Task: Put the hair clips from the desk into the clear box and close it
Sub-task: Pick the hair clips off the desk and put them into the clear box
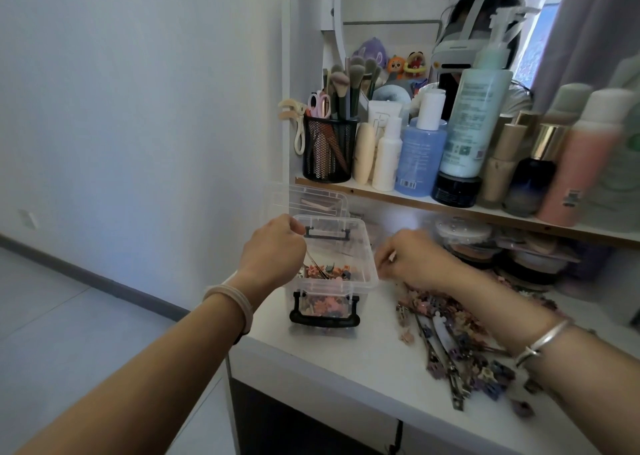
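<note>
Head: hair clips [312, 263] in left hand [273, 247]

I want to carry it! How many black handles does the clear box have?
2. One black handle is on the near end of the clear box, the other on its far end.

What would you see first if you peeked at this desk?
Probably the open clear box at the left end of the desk, with colourful little clips in its bottom and the left hand curled over it. Next, the big heap of hair clips lying under the right hand and its forearm. Above them, a shelf is crowded with bottles and a black mesh cup of brushes.
</note>
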{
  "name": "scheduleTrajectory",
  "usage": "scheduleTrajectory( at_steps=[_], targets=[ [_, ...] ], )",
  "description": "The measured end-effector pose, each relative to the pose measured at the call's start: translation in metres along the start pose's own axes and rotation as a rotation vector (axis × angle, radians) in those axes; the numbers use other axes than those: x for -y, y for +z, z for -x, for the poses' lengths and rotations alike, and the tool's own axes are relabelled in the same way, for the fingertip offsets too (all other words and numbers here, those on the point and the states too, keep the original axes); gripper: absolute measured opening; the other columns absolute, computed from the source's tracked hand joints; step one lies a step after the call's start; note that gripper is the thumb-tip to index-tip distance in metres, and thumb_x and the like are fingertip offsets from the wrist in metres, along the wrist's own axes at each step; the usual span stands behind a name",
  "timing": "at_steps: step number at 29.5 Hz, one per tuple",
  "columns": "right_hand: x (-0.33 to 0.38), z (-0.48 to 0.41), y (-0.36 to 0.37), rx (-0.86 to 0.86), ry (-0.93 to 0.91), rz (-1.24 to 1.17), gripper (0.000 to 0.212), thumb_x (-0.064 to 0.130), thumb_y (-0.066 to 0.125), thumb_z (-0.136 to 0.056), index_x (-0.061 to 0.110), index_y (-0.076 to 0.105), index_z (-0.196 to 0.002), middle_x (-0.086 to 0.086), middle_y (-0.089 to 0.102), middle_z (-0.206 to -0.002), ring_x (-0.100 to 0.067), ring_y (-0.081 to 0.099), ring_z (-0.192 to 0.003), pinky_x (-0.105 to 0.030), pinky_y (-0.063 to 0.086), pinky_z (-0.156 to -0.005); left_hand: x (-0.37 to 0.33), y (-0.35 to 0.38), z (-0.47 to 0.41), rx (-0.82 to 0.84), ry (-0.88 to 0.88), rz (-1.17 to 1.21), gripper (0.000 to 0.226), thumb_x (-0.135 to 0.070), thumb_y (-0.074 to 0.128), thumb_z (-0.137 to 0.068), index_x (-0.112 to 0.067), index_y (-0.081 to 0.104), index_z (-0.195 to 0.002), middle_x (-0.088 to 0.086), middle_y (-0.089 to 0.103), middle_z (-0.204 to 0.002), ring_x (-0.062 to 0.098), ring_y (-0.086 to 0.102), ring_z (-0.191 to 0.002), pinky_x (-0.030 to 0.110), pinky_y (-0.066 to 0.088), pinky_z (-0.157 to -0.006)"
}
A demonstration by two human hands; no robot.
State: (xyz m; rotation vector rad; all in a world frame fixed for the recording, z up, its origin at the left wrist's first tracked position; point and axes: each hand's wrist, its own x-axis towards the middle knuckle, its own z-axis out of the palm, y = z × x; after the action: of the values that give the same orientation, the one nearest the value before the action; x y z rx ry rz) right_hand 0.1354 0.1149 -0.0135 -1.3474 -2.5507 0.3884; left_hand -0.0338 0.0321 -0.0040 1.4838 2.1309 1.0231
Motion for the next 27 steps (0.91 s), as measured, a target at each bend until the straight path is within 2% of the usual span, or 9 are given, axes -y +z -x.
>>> scheduleTrajectory(
  at_steps=[3,6,8,11,14,16,18,23,27],
  targets=[
    [0.014,0.001,-0.025,-0.198,-0.020,-0.393,0.011,0.011,0.068,-0.081,0.022,0.068,-0.078,0.012,0.061,-0.076,-0.001,0.055,-0.071,-0.018,0.044,-0.072,0.000,0.001,0.000,0.000,0.002,-0.005,0.034,-0.007,0.034,-0.093,-0.015,0.053,-0.121,-0.002,0.047,-0.100,0.025,0.056,-0.101,0.040,0.047,-0.093],
    [0.030,0.005,-0.037,-0.132,-0.091,-0.636,0.013,0.014,0.068,-0.081,0.025,0.067,-0.076,0.011,0.065,-0.075,-0.001,0.060,-0.070,-0.014,0.052,-0.069,0.000,0.002,0.000,0.010,-0.002,0.002,0.034,-0.008,0.034,-0.093,-0.015,0.053,-0.121,-0.002,0.047,-0.100,0.026,0.056,-0.102,0.041,0.047,-0.094],
    [0.031,0.004,-0.038,-0.092,-0.094,-0.611,0.009,0.016,0.066,-0.083,0.024,0.070,-0.083,0.011,0.067,-0.075,-0.001,0.061,-0.067,-0.015,0.053,-0.067,-0.001,0.003,0.000,0.011,0.002,0.006,0.034,-0.008,0.034,-0.093,-0.015,0.053,-0.121,-0.001,0.048,-0.100,0.027,0.056,-0.103,0.041,0.047,-0.094],
    [0.014,-0.004,-0.032,-0.186,0.032,-0.528,0.016,0.011,0.061,-0.087,0.012,0.068,-0.101,0.004,0.065,-0.084,-0.007,0.058,-0.071,-0.023,0.052,-0.075,-0.001,0.004,-0.001,0.008,0.003,0.000,0.034,-0.008,0.034,-0.093,-0.015,0.053,-0.120,0.001,0.051,-0.104,0.027,0.056,-0.105,0.042,0.047,-0.095],
    [-0.010,-0.007,-0.010,-0.052,0.115,-0.101,0.030,0.016,0.060,-0.088,0.015,0.061,-0.118,-0.002,0.062,-0.120,-0.016,0.057,-0.103,-0.027,0.043,-0.091,0.000,0.004,-0.001,0.001,0.002,-0.007,0.034,-0.008,0.035,-0.093,-0.015,0.053,-0.120,-0.001,0.048,-0.102,0.027,0.056,-0.105,0.041,0.047,-0.094],
    [-0.022,-0.008,0.006,0.095,0.123,0.119,0.038,0.024,0.059,-0.088,0.020,0.056,-0.125,-0.001,0.056,-0.131,-0.019,0.053,-0.117,-0.029,0.042,-0.098,-0.001,0.004,-0.001,-0.004,0.005,-0.011,0.034,-0.009,0.035,-0.093,-0.015,0.054,-0.120,0.000,0.049,-0.102,0.027,0.056,-0.104,0.041,0.047,-0.093],
    [-0.027,-0.009,0.015,0.103,0.112,0.211,0.034,0.027,0.058,-0.088,0.025,0.059,-0.121,-0.002,0.060,-0.127,-0.022,0.055,-0.115,-0.032,0.045,-0.095,-0.002,0.005,-0.002,-0.004,0.008,-0.009,0.034,-0.009,0.035,-0.093,-0.015,0.054,-0.119,0.001,0.052,-0.106,0.027,0.056,-0.103,0.042,0.048,-0.094],
    [-0.022,-0.012,0.018,0.024,0.041,0.267,0.022,0.019,0.057,-0.087,0.025,0.069,-0.105,0.000,0.067,-0.113,-0.021,0.059,-0.107,-0.029,0.044,-0.087,-0.003,0.004,-0.002,-0.004,0.000,0.003,0.034,-0.008,0.035,-0.092,-0.015,0.054,-0.120,0.003,0.053,-0.111,0.027,0.056,-0.103,0.044,0.048,-0.095],
    [-0.015,-0.013,-0.002,-0.196,0.070,-0.042,0.017,0.016,0.064,-0.085,0.018,0.071,-0.100,0.002,0.069,-0.103,-0.013,0.061,-0.095,-0.025,0.045,-0.088,-0.003,0.004,-0.001,-0.003,0.005,-0.001,0.034,-0.008,0.035,-0.092,-0.015,0.054,-0.120,0.001,0.049,-0.106,0.026,0.056,-0.101,0.043,0.048,-0.094]
  ],
)
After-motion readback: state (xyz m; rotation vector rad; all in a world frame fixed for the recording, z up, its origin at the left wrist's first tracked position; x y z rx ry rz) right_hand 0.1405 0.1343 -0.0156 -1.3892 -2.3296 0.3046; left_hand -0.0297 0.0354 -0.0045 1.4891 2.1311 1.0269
